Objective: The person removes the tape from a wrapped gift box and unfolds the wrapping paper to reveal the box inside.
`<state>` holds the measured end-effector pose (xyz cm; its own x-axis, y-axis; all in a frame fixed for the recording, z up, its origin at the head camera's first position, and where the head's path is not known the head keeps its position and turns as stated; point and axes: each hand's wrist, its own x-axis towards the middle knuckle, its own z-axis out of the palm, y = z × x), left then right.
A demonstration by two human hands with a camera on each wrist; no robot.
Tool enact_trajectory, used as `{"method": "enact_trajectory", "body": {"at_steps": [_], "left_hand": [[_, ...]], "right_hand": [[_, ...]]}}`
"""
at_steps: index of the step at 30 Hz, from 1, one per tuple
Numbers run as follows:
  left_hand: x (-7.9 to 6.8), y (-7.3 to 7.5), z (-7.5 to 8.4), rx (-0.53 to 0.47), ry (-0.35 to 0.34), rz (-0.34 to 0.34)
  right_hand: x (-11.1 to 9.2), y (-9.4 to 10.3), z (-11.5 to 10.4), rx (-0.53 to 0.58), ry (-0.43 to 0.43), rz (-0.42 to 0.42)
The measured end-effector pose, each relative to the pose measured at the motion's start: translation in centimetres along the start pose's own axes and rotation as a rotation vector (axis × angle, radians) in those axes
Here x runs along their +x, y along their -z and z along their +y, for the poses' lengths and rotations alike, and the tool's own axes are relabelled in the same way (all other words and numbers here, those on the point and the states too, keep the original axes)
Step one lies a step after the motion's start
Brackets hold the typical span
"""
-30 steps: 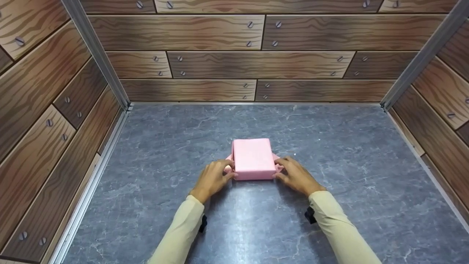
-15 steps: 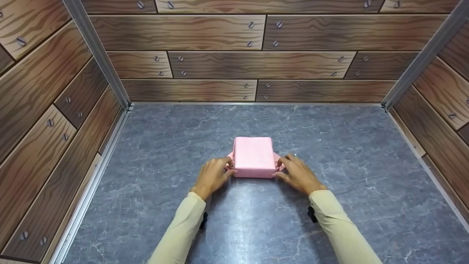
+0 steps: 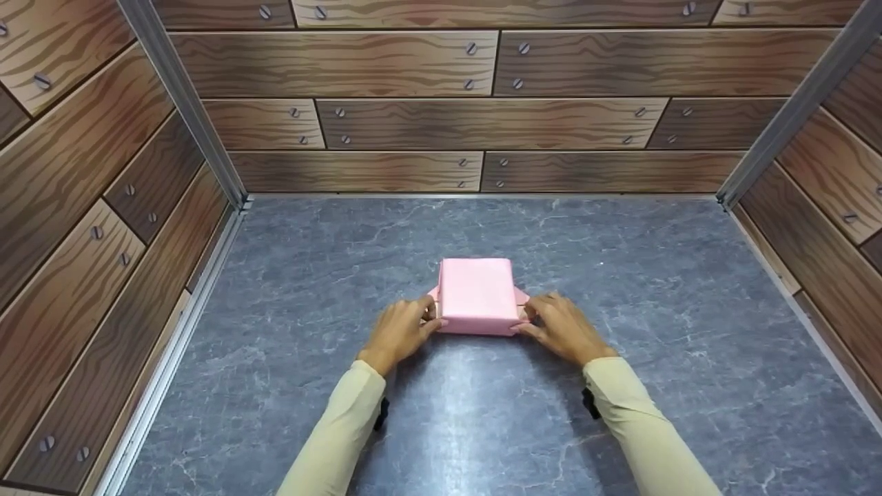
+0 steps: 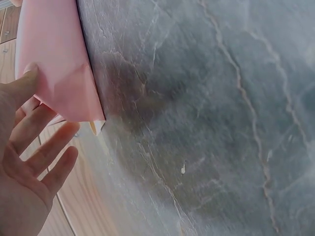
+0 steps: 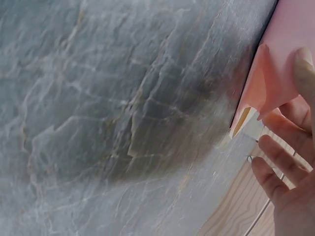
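A box wrapped in pink paper [image 3: 476, 288] sits in the middle of the marbled surface, its top smooth. Paper flaps stick out loosely at both sides. My left hand [image 3: 401, 329] is at the near left corner, pinching the wrapping paper [image 4: 64, 73] between thumb and index finger; the other fingers are spread below. At the near right corner my right hand [image 3: 563, 326] pinches the paper too, thumb on the front face and index finger behind the flap. In the right wrist view a folded paper corner [image 5: 260, 83] shows a gap at its lower end.
A grey marbled tabletop [image 3: 331, 275] surrounds the box. Wood-patterned panels [image 3: 400, 62] wall it in at the back and both sides, joined by metal corner posts [image 3: 189, 117]. Black straps or mounts [image 3: 590, 403] show under the sleeves.
The box has shifted very slightly away. The fingers have worked at the side flaps, and the right flap now stands out more plainly beside the right hand.
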<state>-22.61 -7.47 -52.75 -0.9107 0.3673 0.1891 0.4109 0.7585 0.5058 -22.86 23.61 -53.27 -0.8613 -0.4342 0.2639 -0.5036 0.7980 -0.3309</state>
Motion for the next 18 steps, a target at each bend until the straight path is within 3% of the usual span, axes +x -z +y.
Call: {"method": "enact_trajectory", "body": {"at_steps": [8,18], "left_hand": [[-0.02,-0.19,-0.18,-0.043,0.045,-0.041],[-0.22,-0.64,-0.40,-0.180,0.082,-0.070]], "right_hand": [[-0.27,0.01,0.10,0.069,-0.078,-0.041],[-0.27,-0.12,0.15,0.251,-0.123,-0.106]]}}
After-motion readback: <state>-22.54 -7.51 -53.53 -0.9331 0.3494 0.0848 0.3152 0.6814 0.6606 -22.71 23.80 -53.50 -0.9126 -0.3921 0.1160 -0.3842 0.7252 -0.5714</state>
